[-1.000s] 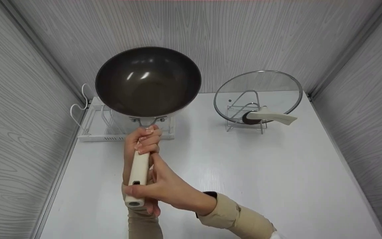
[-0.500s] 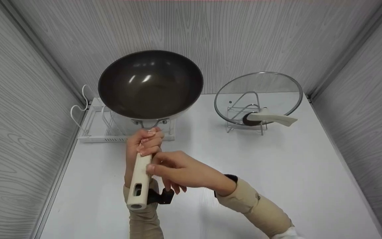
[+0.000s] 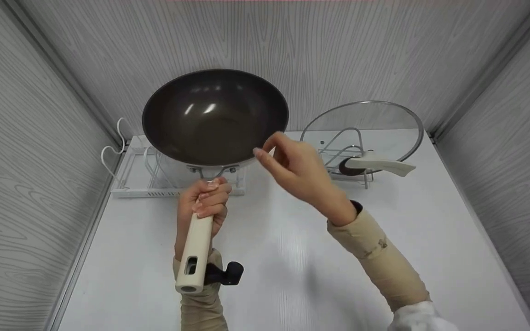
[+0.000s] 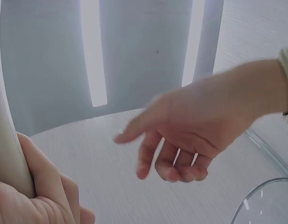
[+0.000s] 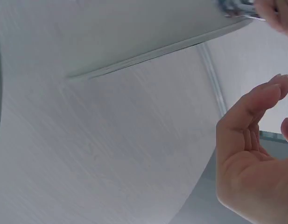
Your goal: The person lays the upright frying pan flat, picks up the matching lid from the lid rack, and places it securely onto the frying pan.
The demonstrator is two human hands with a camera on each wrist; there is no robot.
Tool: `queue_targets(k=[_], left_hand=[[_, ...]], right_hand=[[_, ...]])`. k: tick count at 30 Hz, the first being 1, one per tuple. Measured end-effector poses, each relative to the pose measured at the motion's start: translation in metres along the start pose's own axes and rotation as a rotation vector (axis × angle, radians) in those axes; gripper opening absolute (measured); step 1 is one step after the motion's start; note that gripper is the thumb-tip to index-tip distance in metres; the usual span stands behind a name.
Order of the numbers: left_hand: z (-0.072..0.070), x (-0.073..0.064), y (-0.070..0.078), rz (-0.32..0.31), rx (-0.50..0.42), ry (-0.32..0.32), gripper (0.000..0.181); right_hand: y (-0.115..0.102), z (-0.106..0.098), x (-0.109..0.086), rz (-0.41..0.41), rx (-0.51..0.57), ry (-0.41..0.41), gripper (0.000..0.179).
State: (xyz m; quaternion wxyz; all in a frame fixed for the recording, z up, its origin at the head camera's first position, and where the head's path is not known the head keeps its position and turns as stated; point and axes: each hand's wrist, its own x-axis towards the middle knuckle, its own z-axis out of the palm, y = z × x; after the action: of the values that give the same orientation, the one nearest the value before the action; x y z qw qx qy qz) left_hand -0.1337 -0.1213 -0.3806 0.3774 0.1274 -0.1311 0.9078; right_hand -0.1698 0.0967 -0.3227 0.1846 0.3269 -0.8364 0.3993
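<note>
A dark-lined wok point(image 3: 214, 119) with a cream handle point(image 3: 197, 250) is held up in the head view, its inside facing me. My left hand point(image 3: 204, 204) grips the handle near the wok body, fingers curled round it. My right hand point(image 3: 299, 168) is in the air by the wok's lower right rim, fingers loosely bent and holding nothing. In the left wrist view the right hand point(image 4: 181, 130) shows a gap between thumb and fingers. Whether its fingertips touch the rim is hard to tell, though in the right wrist view the hand point(image 5: 251, 158) appears apart from the wok.
A glass lid point(image 3: 387, 124) with a cream handle point(image 3: 380, 164) leans upright in a wire stand point(image 3: 366, 179) at the right. Behind and below the wok sits a white rack point(image 3: 129, 184) with wavy wires. Grey wood-grain panels point(image 3: 265, 41) enclose the white table point(image 3: 269, 276).
My right hand has let go of the handle's lower end and moved up and to the right, towards the wok's rim. The left hand keeps its grip; the wok has shifted slightly right.
</note>
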Motion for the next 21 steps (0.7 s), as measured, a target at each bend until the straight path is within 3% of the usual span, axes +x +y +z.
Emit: queue_targets(k=[5, 9, 16, 21], left_hand=[[0.002, -0.001, -0.002, 0.002, -0.006, -0.004, 0.011], [0.004, -0.001, -0.004, 0.011, -0.005, -0.007, 0.012], [0.005, -0.001, -0.004, 0.007, -0.031, -0.011, 0.013], [0.006, -0.001, -0.003, 0.014, -0.039, -0.001, 0.014]], right_hand=[[0.03, -0.015, 0.023, -0.081, -0.129, 0.143, 0.026], [0.052, -0.023, 0.038, -0.135, -0.222, 0.2, 0.027], [0.093, -0.03, 0.058, -0.143, -0.324, 0.201, 0.031], [0.121, -0.028, 0.069, -0.058, -0.344, 0.137, 0.033]])
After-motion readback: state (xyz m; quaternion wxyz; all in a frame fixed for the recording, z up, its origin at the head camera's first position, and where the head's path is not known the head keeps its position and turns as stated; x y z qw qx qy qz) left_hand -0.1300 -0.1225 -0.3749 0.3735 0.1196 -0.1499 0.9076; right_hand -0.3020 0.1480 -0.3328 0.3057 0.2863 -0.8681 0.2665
